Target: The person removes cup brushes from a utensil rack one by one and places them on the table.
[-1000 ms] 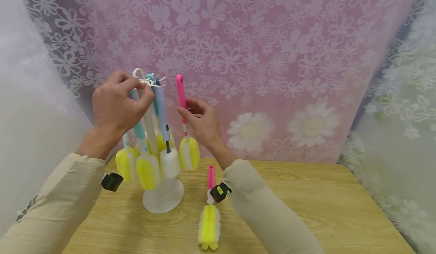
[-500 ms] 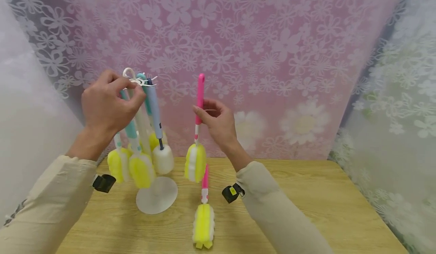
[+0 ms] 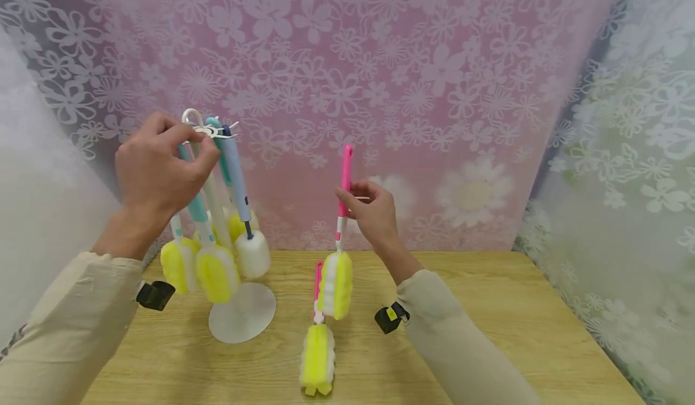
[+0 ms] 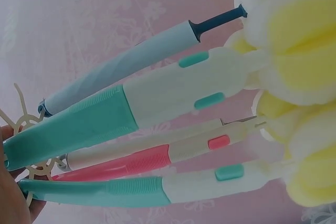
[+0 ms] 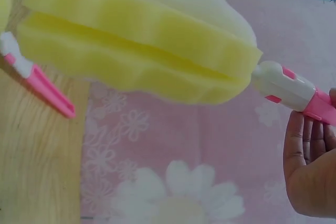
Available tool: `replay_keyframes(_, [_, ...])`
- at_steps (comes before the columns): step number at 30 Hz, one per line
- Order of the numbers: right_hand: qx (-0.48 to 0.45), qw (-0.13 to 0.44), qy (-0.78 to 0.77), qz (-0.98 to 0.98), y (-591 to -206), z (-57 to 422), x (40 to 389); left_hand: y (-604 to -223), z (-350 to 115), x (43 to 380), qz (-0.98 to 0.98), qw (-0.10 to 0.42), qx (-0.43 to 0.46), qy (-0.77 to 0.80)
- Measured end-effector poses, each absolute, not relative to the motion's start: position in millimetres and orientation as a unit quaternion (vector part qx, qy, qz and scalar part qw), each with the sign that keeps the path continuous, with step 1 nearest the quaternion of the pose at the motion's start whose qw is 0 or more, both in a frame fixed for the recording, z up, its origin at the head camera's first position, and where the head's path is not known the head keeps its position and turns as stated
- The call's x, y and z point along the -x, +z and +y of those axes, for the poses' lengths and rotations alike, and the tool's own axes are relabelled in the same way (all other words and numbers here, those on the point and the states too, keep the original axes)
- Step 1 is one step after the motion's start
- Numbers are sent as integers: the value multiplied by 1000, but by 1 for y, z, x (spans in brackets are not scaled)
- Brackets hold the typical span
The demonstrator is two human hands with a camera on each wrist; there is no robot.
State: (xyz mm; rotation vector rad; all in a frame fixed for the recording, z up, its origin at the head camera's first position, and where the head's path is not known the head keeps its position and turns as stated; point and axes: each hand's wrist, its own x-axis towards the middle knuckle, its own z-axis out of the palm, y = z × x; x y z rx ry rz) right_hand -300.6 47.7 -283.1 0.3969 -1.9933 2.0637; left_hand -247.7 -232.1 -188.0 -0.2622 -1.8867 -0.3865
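Pink plastic is showing between the thumb and fingers of the right hand (image 3: 374, 212), and from my far-off spot I am seeing it pinching the pink brush (image 3: 341, 224) by its handle. This brush is hanging in the air over the wooden counter (image 3: 543, 332), with its soft yellow and white head pointing down. I am also watching the left hand (image 3: 163, 160), which is pinching the white top of the stand (image 3: 244, 314). Near those fingers, brushes are hanging from little hooks. One teal brush (image 3: 198, 209) is dangling near the front, with a yellow and white head. A light blue brush (image 3: 236, 175) is hanging on the side nearest the right hand, and its head is looking all white. Through the left wrist camera I am spotting a pink handle (image 4: 115, 169) among the teal ones. Beside the stand's round foot, a second brush (image 3: 317, 357) is lying on the counter, and in my head view the raised brush is partly hiding its handle. Pale sleeves (image 3: 456, 338) are covering both arms. Behind everything, a pink sheet (image 3: 347, 49) is showing white flowers.
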Motion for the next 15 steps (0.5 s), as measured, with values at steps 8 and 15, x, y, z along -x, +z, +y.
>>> replay_keyframes(8, [-50, 63, 702, -708, -317, 69, 303, -189, -231, 248, -802, 564, 106, -166])
replay_keyframes(15, [8, 14, 708, -706, -355, 89, 306, -188, -231, 249, -799, 565, 104, -175])
